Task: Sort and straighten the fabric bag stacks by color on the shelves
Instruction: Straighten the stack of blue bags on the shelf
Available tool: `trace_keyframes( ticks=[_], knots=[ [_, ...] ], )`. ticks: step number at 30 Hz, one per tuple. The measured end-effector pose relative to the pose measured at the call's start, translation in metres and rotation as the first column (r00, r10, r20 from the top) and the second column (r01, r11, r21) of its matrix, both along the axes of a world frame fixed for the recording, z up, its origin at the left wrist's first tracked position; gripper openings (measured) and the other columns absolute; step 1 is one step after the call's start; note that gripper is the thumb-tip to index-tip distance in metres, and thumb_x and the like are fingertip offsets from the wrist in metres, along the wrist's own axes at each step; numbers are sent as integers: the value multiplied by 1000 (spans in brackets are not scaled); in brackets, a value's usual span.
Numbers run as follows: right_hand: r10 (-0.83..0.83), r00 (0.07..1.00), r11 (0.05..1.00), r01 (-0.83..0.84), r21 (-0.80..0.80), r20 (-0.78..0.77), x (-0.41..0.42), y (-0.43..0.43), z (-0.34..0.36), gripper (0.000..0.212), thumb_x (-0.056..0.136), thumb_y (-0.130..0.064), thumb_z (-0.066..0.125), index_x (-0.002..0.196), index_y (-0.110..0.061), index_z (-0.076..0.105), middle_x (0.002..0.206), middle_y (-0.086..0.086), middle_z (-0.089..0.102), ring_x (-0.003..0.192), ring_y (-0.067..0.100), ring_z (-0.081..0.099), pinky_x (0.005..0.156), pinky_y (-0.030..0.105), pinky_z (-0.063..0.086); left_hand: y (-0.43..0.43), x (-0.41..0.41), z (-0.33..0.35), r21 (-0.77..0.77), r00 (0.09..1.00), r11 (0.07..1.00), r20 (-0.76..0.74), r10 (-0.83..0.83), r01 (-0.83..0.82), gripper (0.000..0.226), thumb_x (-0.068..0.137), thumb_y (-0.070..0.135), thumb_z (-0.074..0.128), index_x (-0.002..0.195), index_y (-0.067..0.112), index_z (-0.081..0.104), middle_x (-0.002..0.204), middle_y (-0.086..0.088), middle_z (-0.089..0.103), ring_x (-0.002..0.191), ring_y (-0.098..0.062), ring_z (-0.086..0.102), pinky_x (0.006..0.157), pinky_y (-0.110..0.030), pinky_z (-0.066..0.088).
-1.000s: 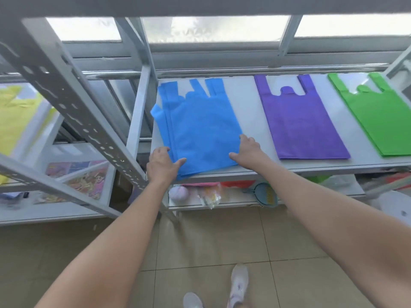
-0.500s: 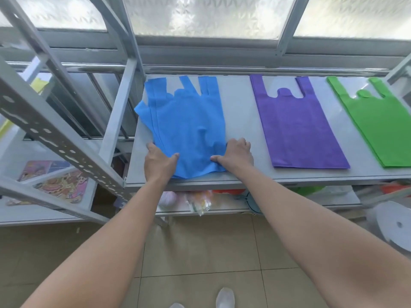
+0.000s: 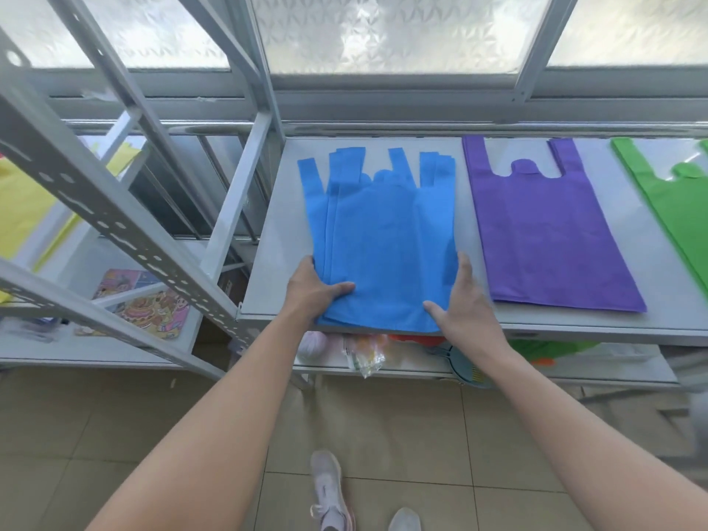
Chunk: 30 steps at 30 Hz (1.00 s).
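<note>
L hand (image 3: pixel 312 293): grips near-left corner of blue bag stack (image 3: pixel 387 239), thumb on top.
R hand (image 3: pixel 465 302): fingers straight, flat against the stack's right edge.
Blue bag stack: on shelf (image 3: pixel 276 224), at front edge, handles fanned.
Purple stack (image 3: pixel 544 231): beside it, to the right, apart.
Green stack (image 3: pixel 682 208): far right.

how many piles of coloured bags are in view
4. Blue stack at the shelf's left; purple stack beside it; green stack at the right edge, cut off; yellow pile on the left rack, behind struts. More may lie out of frame.

You have a pink ball (image 3: pixel 312 344) beside a crinkled wrapper (image 3: pixel 366 356) below, a cartoon picture board (image 3: pixel 141 304) lying to the left.
</note>
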State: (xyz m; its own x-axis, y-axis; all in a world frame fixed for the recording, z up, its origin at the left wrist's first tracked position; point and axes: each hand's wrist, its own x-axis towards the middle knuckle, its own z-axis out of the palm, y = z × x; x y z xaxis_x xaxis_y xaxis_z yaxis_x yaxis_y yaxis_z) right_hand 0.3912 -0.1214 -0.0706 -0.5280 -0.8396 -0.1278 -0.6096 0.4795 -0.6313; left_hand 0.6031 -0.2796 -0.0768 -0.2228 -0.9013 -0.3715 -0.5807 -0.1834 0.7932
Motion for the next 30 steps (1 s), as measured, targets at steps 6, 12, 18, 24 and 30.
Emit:
trace_keyframes(
  ticks=[6,12,18,24,30],
  knots=[
    [-31,994,994,42,99,-105,-25,-9,-3,85,94,-31,72,159,-6,23,149,17,45,137,37,42,112,49,40,4,7,-5,-364,937,925,348,31,105,90,75,47,88,148,18,44,142,-7,42,133,-29,43,110,-46,39],
    [-40,998,989,47,142,-48,-54,-79,6,82,95,-31,68,159,-8,23,151,17,42,142,38,35,111,46,37,-53,-41,3,-354,952,918,300,-69,178,58,95,40,68,145,15,50,146,-6,51,139,-29,42,112,-44,33],
    [-77,997,961,82,263,-28,-70,-143,5,70,99,-39,57,155,-6,29,157,13,36,143,35,34,112,47,41,-101,-84,2,-260,950,960,311,-17,103,74,91,39,77,145,4,41,145,-15,43,138,-33,40,108,-44,43],
    [-24,992,956,59,286,-125,-67,-149,-10,75,102,-39,50,164,-15,14,170,8,15,153,33,11,118,51,29,-115,-87,6,-95,979,994,194,65,-47,62,83,31,85,125,2,49,102,-6,60,92,-26,62,83,-40,55],
    [-59,993,991,71,115,-105,-79,-144,-15,68,100,-30,54,160,-11,27,163,4,32,149,33,22,117,45,29,-129,-90,13,-5,995,999,-86,-55,54,26,89,28,81,94,9,65,98,-3,73,81,-16,69,63,-28,55]
  ],
)
